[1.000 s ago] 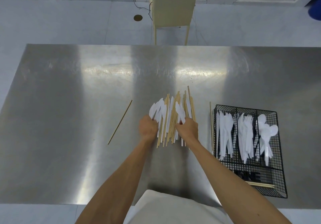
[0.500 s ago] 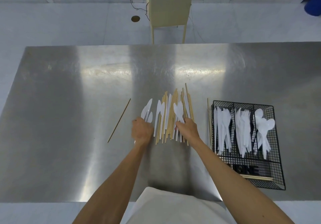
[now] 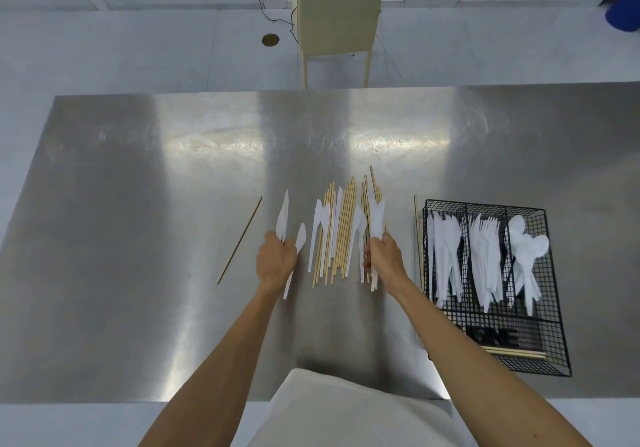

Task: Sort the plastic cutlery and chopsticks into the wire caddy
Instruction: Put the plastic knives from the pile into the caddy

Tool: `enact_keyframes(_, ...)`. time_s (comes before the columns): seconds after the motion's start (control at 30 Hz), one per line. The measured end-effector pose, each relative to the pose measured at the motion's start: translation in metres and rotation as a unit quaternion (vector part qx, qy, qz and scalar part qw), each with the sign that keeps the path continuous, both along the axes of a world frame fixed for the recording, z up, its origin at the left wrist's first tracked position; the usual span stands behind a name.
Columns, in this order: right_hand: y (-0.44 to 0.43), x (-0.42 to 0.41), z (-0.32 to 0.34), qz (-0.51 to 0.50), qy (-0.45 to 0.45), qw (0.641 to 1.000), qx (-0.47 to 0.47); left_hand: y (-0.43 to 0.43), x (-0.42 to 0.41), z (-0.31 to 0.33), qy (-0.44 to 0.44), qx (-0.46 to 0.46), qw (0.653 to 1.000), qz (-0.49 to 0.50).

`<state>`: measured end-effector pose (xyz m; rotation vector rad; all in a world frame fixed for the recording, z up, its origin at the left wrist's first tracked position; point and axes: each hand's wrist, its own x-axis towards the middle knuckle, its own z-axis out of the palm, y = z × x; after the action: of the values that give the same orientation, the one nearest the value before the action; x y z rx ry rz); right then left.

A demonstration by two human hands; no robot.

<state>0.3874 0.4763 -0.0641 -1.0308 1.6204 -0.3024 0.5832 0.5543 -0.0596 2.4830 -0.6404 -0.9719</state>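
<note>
A pile of wooden chopsticks (image 3: 344,228) mixed with white plastic knives (image 3: 317,228) lies at the middle of the steel table (image 3: 138,204). My left hand (image 3: 275,261) grips white knives (image 3: 283,218) just left of the pile. My right hand (image 3: 384,259) grips more white knives (image 3: 376,218) at the pile's right side. The black wire caddy (image 3: 550,308) sits to the right, holding knives, forks and spoons in three compartments and chopsticks (image 3: 516,353) in its near compartment.
One chopstick (image 3: 239,240) lies alone left of the pile. Another chopstick (image 3: 418,238) lies along the caddy's left wall. A cream chair (image 3: 337,10) stands beyond the table's far edge. A blue object (image 3: 623,13) is at the far right.
My left hand has pulled a few knives out of the pile to the left. My right hand has gathered knives at the pile's right side.
</note>
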Motion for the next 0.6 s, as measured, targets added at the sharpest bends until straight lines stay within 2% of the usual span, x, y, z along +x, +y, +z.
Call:
enact_keyframes(0.1, 0.007, 0.003, -0.004, 0.001, 0.050, 0.998, -0.026, 0.011, -0.006, -0.005, -0.010, 0.000, 1.000, -0.013)
enact_keyframes(0.3, 0.023, 0.026, -0.009, 0.071, 0.156, 0.979, -0.114, 0.027, -0.021, -0.009, 0.002, 0.014, 1.000, 0.007)
enact_keyframes(0.47, 0.017, 0.049, -0.011, 0.018, 0.203, 0.977, -0.064, 0.029, -0.022, -0.009, -0.015, 0.026, 1.000, -0.009)
enact_keyframes(0.6, 0.011, 0.060, -0.007, -0.027, 0.179, 0.983, -0.004, 0.021, -0.022, -0.008, 0.002, 0.047, 0.999, -0.015)
